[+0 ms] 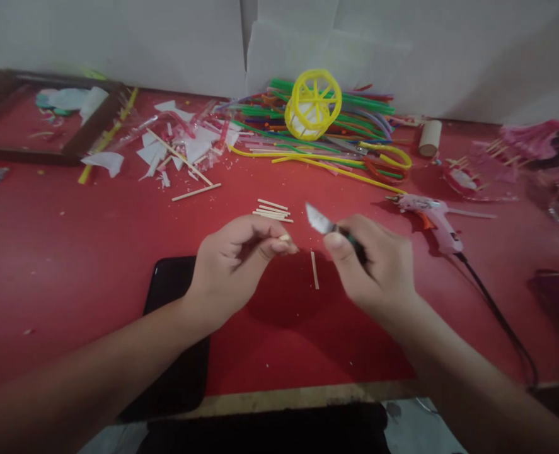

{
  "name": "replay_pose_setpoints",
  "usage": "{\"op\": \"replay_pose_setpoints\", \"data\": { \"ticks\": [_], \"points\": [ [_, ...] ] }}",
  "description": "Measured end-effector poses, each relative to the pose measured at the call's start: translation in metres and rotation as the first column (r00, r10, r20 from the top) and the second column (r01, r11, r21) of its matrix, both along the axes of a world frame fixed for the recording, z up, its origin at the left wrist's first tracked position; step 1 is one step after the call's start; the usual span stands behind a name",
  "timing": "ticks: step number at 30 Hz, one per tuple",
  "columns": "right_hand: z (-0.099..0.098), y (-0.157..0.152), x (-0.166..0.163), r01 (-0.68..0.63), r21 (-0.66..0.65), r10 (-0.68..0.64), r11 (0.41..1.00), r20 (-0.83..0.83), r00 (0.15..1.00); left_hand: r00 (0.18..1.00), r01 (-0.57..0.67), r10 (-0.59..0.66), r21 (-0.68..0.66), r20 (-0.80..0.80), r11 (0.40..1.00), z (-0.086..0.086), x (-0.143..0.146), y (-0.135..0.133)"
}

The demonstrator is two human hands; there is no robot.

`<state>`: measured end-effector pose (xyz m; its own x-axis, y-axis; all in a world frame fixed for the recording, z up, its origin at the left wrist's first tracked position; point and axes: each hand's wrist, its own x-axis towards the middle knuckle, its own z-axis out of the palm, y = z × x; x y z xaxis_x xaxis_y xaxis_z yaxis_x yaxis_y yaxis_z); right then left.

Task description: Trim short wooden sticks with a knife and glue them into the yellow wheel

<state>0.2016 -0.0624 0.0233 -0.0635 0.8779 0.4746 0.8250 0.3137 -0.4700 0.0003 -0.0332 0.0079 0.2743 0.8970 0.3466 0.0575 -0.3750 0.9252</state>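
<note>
Already cut, just beyond the grips: short pale wooden sticks (272, 211). Pinched a pale stick stub (285, 238) in left hand (234, 265), clenched green-handled steel knife (324, 224) in right hand (374, 268); left longer pale sticks (196, 192) whole.

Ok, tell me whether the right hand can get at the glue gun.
Probably yes: the glue gun lies just beyond the right hand with bare table between, though that hand is full, gripping a knife.

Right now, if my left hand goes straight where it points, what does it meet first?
Probably the right hand gripping the knife; the left hand, pinching a stick, aims at its thumb, though depth is unclear.
</note>
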Motion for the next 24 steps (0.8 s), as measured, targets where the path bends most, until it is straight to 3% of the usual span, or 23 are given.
{"op": "replay_pose_setpoints", "data": {
  "ticks": [5,13,17,20,24],
  "points": [
    [-0.001,-0.008,-0.019,-0.185,-0.023,0.185,0.983,0.008,0.983,0.996,0.019,-0.019,-0.006,-0.084,1.000,-0.004,0.000,0.001],
    [-0.003,-0.008,-0.021,-0.209,-0.001,0.209,0.978,0.047,0.977,0.991,0.075,-0.075,0.001,-0.115,0.997,-0.002,0.001,0.000],
    [-0.003,-0.007,-0.018,-0.148,-0.006,0.148,0.989,0.037,0.988,0.987,0.114,-0.112,0.012,-0.118,0.993,0.000,0.003,0.000],
    [-0.004,-0.003,-0.013,-0.043,-0.019,0.043,0.999,-0.017,0.999,0.975,0.211,-0.215,-0.071,-0.056,0.975,0.002,0.003,-0.001],
    [-0.007,0.000,-0.008,0.004,0.002,-0.004,1.000,-0.020,1.000,0.946,0.325,-0.317,-0.192,0.073,0.926,0.002,0.004,-0.004]
  ]
}}
